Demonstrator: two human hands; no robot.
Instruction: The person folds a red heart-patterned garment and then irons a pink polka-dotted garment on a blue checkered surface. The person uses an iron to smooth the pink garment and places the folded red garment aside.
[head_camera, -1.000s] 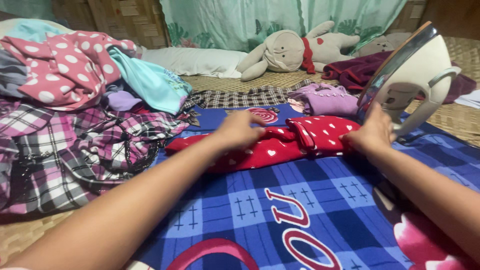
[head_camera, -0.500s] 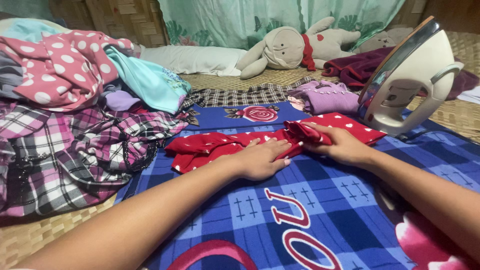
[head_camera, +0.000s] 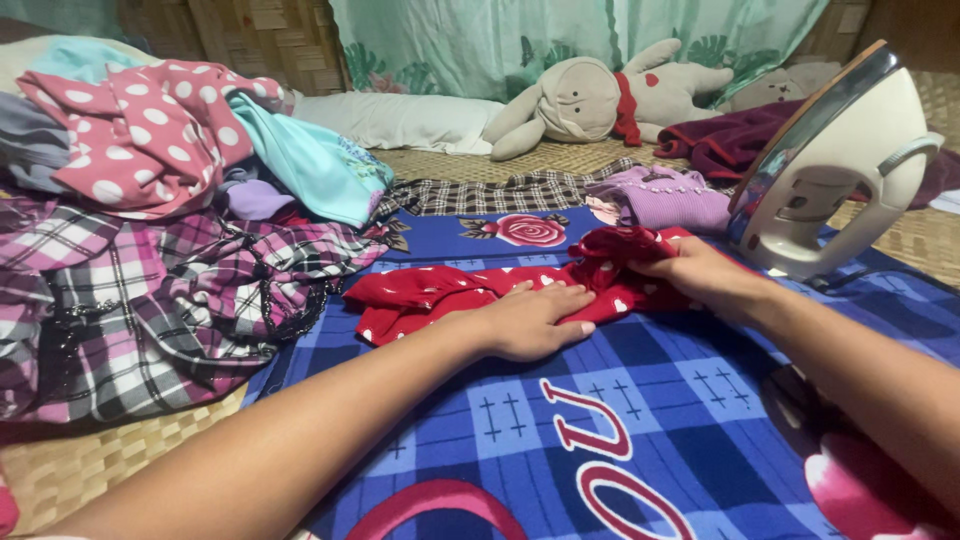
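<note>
A red garment with small white hearts (head_camera: 440, 292) lies crumpled on a blue plaid blanket (head_camera: 650, 400). My left hand (head_camera: 530, 318) lies flat on the garment's middle, fingers together, pressing it down. My right hand (head_camera: 700, 272) grips the bunched right end of the same garment, lifted slightly off the blanket. A white clothes iron (head_camera: 830, 170) stands upright on its heel just right of my right hand.
A heap of clothes sits at the left: pink plaid (head_camera: 130, 310), pink polka-dot (head_camera: 140, 135), turquoise (head_camera: 310, 165). A folded lilac top (head_camera: 665, 200) and checked cloth (head_camera: 500, 192) lie behind the blanket. A grey plush rabbit (head_camera: 590, 100), white pillow (head_camera: 400, 120) and maroon cloth (head_camera: 730, 140) lie farther back.
Both hands slid toward me along the red garment. The right hand then gathered the flat right end into a bunch and raised it. The left hand stays pressing.
</note>
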